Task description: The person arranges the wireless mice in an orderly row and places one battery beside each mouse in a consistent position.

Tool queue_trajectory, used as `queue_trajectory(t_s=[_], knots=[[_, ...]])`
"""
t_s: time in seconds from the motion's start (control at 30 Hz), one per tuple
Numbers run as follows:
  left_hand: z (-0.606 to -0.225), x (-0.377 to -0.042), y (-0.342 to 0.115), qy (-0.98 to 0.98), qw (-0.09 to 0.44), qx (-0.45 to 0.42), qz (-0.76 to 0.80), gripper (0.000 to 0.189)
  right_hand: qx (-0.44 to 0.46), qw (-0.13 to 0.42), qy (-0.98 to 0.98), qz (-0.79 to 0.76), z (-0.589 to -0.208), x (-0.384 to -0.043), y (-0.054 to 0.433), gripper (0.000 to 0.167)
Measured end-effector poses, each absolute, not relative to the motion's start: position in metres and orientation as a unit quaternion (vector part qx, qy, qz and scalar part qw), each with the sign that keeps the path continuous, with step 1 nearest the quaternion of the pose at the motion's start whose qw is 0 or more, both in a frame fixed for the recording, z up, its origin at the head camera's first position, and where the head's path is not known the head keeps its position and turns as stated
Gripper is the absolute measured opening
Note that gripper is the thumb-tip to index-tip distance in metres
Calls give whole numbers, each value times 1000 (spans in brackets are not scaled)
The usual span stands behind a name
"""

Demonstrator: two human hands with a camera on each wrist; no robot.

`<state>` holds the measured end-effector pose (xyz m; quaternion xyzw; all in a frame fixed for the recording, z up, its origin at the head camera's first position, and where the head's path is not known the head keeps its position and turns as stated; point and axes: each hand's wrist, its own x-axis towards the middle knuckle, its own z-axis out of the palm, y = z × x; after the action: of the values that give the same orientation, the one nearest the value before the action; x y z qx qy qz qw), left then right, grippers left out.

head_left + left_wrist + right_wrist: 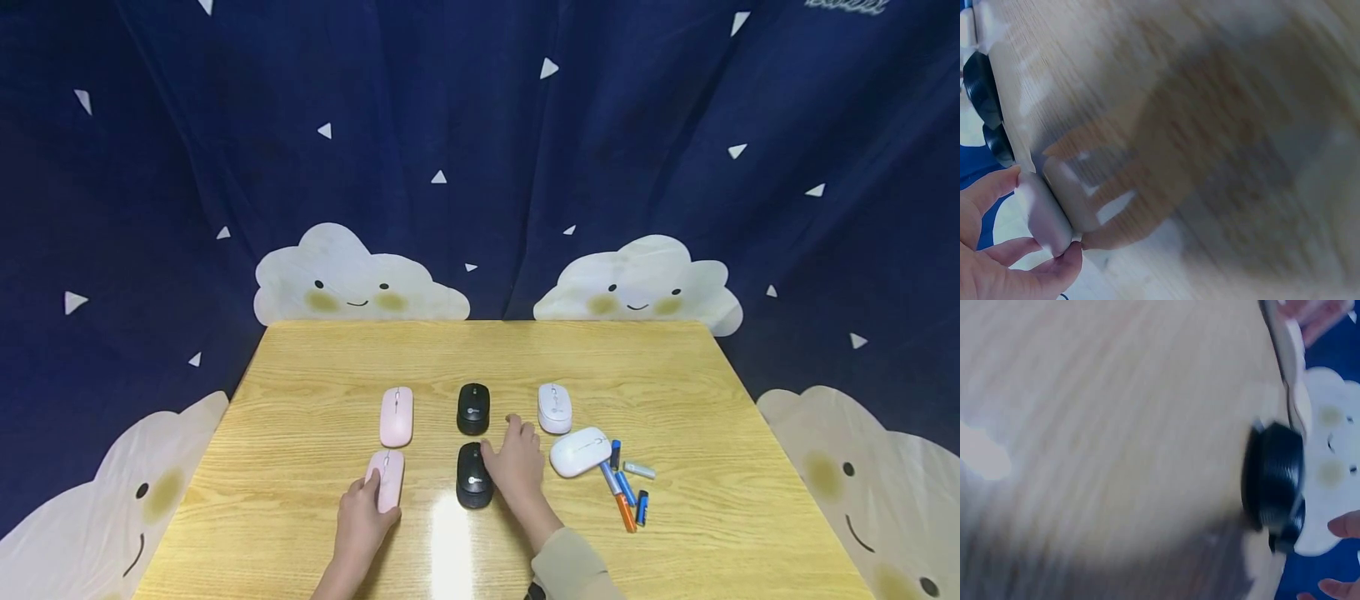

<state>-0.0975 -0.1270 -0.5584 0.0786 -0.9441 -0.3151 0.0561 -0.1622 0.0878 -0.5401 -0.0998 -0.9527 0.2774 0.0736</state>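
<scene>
The left hand pinches the nearer of 2 pink computer mice, the other just beyond. The right hand, fingers spread, is beside the nearer of 2 black mice; 2 white mice and 6 batteries lie to its right.

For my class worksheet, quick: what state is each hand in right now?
Left hand: holding the nearer pink mouse.
Right hand: open, beside the nearer black mouse.
</scene>
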Motion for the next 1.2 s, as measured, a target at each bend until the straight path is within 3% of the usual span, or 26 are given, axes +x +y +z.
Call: queue_trajectory(t_s=[0.17,0.33,0.7,1.2], knots=[[-558,-97,-127,-945,54,80,-314,68,-138,121,-947,262,-535,-170,118,64],[-559,-98,-127,-943,52,81,-319,68,-187,129,-937,266,-539,-175,149,69],[-559,-97,-127,-942,56,81,-320,68,-276,85,-921,262,-553,-174,185,72],[-558,-98,-127,-941,55,81,-323,68,-280,32,-922,266,-552,-174,195,75]])
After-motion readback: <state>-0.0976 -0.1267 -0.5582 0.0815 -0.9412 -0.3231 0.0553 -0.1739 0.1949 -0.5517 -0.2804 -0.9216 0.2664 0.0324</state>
